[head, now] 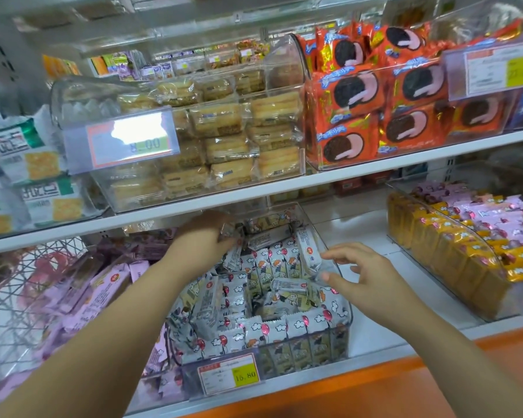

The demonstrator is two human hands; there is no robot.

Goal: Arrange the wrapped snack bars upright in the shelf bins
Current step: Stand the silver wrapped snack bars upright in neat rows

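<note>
Sorting is under way in one clear plastic shelf bin (pixel 348 327) on the lower shelf, filled with white wrapped snack bars printed with clouds and balloons (pixel 272 330). The left hand (pixel 206 233) reaches to the bin's far left corner, with its fingers curled round one or more bars there. The right hand (pixel 357 267) hovers at the right wall, fingers spread and holding nothing; whether it touches the rim I cannot tell.

The step in hand looks like gathering loose bars at the far end. Next, they likely need turning on end and tucking into a row.

By count there are two hands, one bin being worked and about six bars upright in the near row. One bar lies flat in the middle (pixel 290 285) and one leans on the right wall (pixel 308 248). The rest overlap too much to count. One yellow-and-white price tag (pixel 228 378) hangs at the near front.
</note>
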